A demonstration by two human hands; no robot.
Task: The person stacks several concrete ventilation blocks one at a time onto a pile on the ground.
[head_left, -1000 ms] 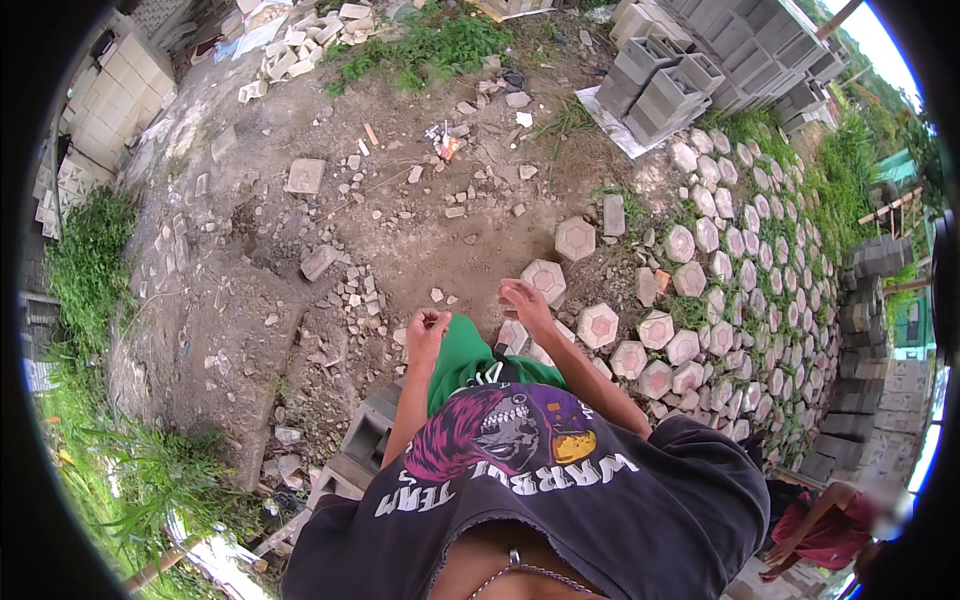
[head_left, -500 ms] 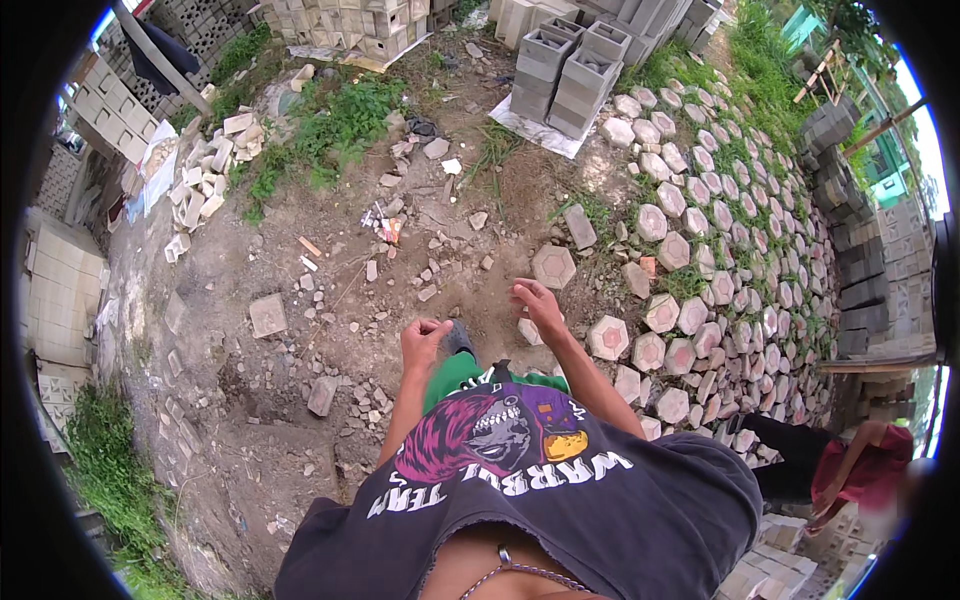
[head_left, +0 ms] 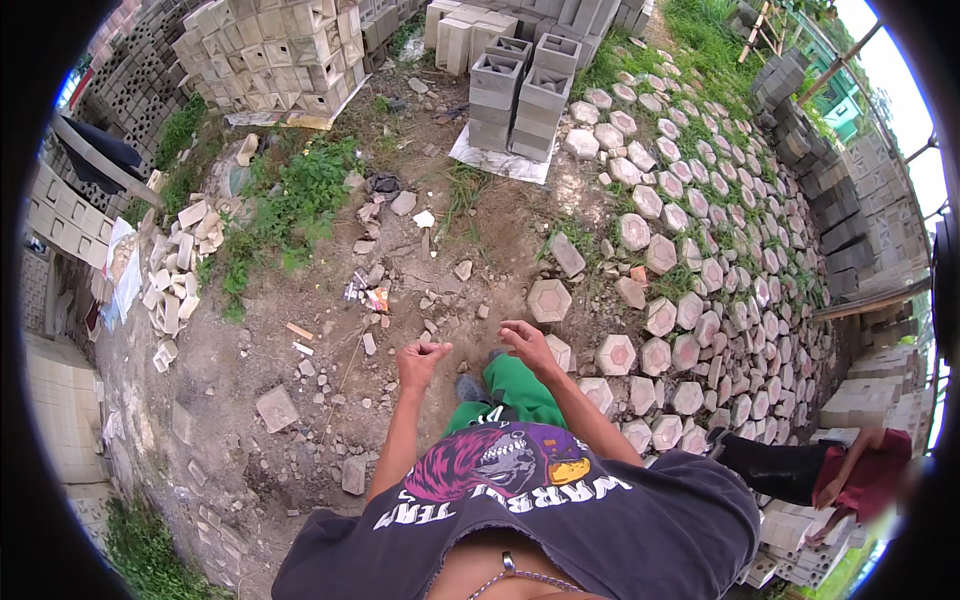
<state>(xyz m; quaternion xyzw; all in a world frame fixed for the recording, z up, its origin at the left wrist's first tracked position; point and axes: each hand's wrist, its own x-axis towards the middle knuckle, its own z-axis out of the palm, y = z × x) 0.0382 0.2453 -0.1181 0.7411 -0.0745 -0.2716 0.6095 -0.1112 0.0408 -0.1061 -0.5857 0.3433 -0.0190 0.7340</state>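
Both my hands are held out in front of my waist, above the dirt ground (head_left: 400,250). My left hand (head_left: 420,364) is closed, thumb and fingertips pinched together and pointing inward. Facing it across a small gap, my right hand (head_left: 526,345) has its fingers curled in. Anything held in either pinch is too small or hidden to make out. Neither hand touches the ground or a block. Nearest beyond my right hand lies a hexagonal concrete paver (head_left: 549,300). Below the hands show my green trousers (head_left: 522,385) and a dark shoe (head_left: 469,388).
Rows of hexagonal pavers (head_left: 700,230) cover the ground at right. Ahead stand grey hollow blocks (head_left: 545,95) and a stack of pale vent blocks (head_left: 290,60). Broken blocks (head_left: 170,285) are heaped at left. Another person in a red shirt (head_left: 865,475) is at the lower right.
My view has tilted up and turned slightly, so the ground sits lower in the picture. My legs have shifted, with more green trouser showing. Both hands keep nearly the same pose.
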